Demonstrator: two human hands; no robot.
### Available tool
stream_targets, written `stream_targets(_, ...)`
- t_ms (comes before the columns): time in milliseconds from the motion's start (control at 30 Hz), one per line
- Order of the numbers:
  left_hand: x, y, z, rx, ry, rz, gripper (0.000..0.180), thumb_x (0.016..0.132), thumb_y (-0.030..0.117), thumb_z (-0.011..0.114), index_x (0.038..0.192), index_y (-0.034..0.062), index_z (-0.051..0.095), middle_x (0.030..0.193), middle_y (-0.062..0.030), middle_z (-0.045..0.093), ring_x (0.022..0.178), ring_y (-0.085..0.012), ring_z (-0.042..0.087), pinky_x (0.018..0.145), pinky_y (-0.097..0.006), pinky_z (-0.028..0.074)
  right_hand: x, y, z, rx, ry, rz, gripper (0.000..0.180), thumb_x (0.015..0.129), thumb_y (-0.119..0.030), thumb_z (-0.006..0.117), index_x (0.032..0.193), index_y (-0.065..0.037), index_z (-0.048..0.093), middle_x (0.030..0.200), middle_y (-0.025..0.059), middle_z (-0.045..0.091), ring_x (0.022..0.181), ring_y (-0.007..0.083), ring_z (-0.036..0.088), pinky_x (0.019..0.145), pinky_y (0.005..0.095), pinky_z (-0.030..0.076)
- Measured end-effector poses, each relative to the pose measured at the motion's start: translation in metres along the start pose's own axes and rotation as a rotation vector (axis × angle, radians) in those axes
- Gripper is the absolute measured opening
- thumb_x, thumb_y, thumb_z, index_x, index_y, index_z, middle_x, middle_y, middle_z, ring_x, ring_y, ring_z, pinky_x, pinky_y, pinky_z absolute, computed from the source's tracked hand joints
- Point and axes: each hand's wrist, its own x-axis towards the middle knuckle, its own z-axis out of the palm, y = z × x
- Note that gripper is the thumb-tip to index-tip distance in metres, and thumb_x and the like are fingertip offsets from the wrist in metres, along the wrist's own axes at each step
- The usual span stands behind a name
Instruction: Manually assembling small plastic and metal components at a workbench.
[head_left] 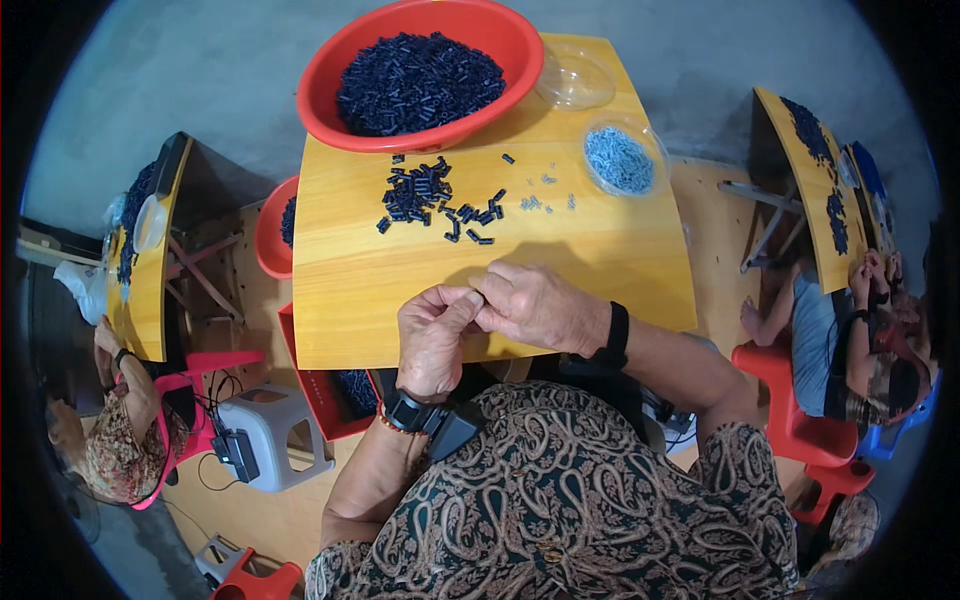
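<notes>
Close together over the near edge of the yellow wooden table (345,315), my left hand (432,335) and my right hand (545,305) meet at the fingertips. Both are closed in a pinch; whatever they hold is hidden between the fingers. Beyond them lies a heap of short, dark tube-shaped pieces (416,190), with several loose ones (476,216) to its right. Farther right, a few tiny pale-blue pieces (533,203) are scattered on the wood. A round clear tub (657,165) at the right holds many small light-blue pieces (620,160).
A large red basin (525,75) full of dark pieces stands at the table's far edge, beside a clear empty dish (578,80). Left of the table are another red basin (268,240), a red crate (315,400) and a grey stool (265,425). People sit at tables on both sides.
</notes>
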Motion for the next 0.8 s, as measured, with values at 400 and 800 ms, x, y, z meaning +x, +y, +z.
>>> stream_targets(400, 0.001, -0.002, -0.015, 0.056, 0.017, 0.123, 0.004, 0.091, 0.005, 0.063, 0.09, 0.0008, 0.063, 0.083, -0.0062, 0.066, 0.073, -0.0126, 0.062, 0.069, -0.028, 0.053, 0.011, -0.008, 0.0, 0.122, -0.011, 0.082, 0.017, 0.084, -0.013, 0.062, 0.095, -0.001, 0.058, 0.085, 0.0149, 0.059, 0.078, 0.0327, 0.062, 0.068, 0.0423, 0.051)
stream_targets(800, -0.018, 0.05, -0.075, -0.064, 0.267, 0.382, 0.013, 0.093, 0.008, 0.061, 0.106, 0.004, 0.062, 0.084, -0.0074, 0.062, 0.076, -0.016, 0.061, 0.071, -0.034, 0.056, 0.036, 0.095, -0.039, -0.412, 0.162, 0.434, 0.01, 0.082, -0.006, 0.061, 0.086, 0.001, 0.067, 0.083, 0.0181, 0.062, 0.078, 0.0378, 0.062, 0.071, 0.0448, 0.049)
